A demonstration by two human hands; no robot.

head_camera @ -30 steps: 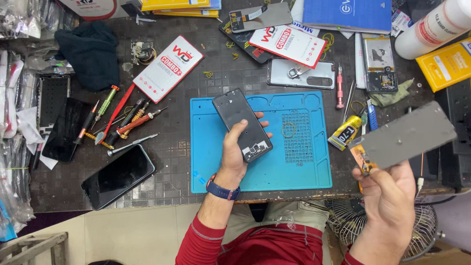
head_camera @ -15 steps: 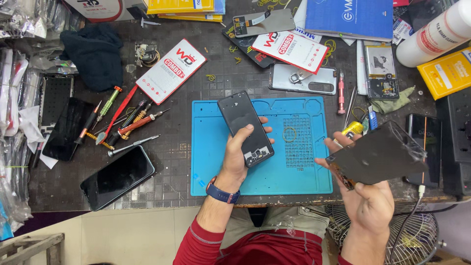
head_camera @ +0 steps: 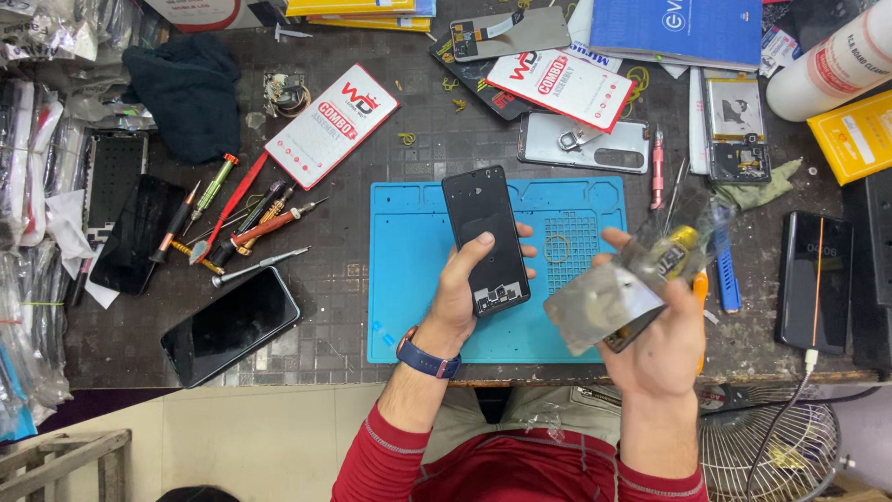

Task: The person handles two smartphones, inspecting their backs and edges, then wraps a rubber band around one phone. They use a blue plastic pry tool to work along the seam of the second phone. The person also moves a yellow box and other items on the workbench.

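My left hand [head_camera: 465, 288] grips a black phone body [head_camera: 485, 237], its open back facing up with circuitry showing at the lower end, over the blue work mat [head_camera: 409, 270]. My right hand [head_camera: 664, 339] holds a thin grey, shiny flat panel [head_camera: 604, 302] tilted toward me, just right of the phone body. A small yellow glue tube [head_camera: 676, 249] lies behind the panel's upper edge. The two hands are close together but apart.
Screwdrivers and tweezers [head_camera: 237, 228] lie left of the mat. A black phone [head_camera: 230, 325] rests near the front edge. White and red boxes [head_camera: 332, 124] and a silver phone back [head_camera: 585, 144] lie behind. Another black phone [head_camera: 815, 279] charges at right.
My right hand swung the grey panel leftward and closer to the phone body, tilting it. My left hand with the phone body stayed over the mat.
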